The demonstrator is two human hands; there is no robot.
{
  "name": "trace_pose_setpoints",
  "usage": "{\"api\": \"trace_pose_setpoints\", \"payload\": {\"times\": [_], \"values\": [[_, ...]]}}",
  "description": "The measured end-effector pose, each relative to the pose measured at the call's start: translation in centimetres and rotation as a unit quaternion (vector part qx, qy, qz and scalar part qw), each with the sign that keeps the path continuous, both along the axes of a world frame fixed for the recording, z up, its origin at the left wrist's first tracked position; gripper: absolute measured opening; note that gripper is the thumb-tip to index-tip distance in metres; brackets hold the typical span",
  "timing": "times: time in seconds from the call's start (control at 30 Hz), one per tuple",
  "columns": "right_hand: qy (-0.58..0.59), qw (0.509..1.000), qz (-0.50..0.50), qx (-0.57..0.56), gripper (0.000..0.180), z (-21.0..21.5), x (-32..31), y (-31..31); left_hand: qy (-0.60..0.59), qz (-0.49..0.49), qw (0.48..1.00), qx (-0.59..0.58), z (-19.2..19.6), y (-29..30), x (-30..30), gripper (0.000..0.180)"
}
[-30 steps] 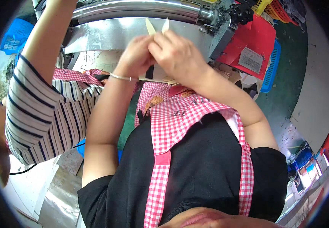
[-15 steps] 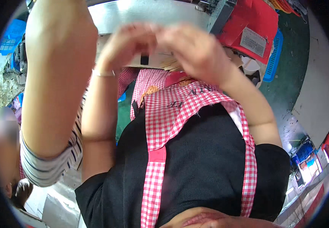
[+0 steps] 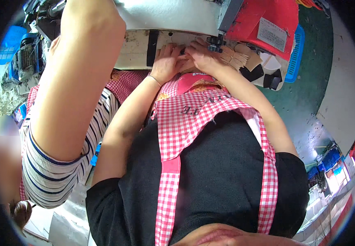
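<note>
Both hands have dropped lower since half a second ago and are now pressing together at the white machine's [image 3: 165, 16] front edge: left hand [image 3: 167, 61] and right hand [image 3: 202, 57] are pinching a small tan piece [image 3: 184, 64], fingers narrowly closed. A co-worker's striped-sleeved arm [image 3: 79, 78] is reaching across left of the machine.

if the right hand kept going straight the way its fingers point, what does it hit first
Probably the dark metal part at the white machine's edge: the right hand points up at it, fingertips seemingly already there. Depth is unclear. The left hand sits beside it.
</note>
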State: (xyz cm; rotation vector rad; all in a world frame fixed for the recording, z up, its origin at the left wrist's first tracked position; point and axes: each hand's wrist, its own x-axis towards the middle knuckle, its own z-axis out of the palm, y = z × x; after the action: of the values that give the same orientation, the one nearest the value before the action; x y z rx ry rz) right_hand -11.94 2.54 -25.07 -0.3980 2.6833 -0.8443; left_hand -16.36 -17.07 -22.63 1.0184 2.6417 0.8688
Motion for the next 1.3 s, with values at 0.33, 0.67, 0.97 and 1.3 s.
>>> {"api": "trace_pose_setpoints", "payload": {"times": [0.33,0.67,0.97,1.3], "values": [[-0.099,0.877,-0.221,-0.414,0.022,13.6,-2.3,-3.8,-0.619,0.111,0.736,0.253,11.7,-3.3,-1.7,0.031],[0.379,0.921,-0.051,-0.071,0.021,19.6,-18.6,-0.4,-0.62,0.229,0.643,0.386,12.9,-1.3,-9.3,0.031],[-0.07,0.995,0.068,0.035,0.02,16.6,-31.5,1.4,-0.822,0.17,0.381,0.388,8.9,1.0,-21.6,0.029],[0.383,0.922,0.037,0.046,0.01,23.0,-16.0,-2.2,-0.668,-0.002,0.494,0.557,14.4,1.5,-16.3,0.04]]}}
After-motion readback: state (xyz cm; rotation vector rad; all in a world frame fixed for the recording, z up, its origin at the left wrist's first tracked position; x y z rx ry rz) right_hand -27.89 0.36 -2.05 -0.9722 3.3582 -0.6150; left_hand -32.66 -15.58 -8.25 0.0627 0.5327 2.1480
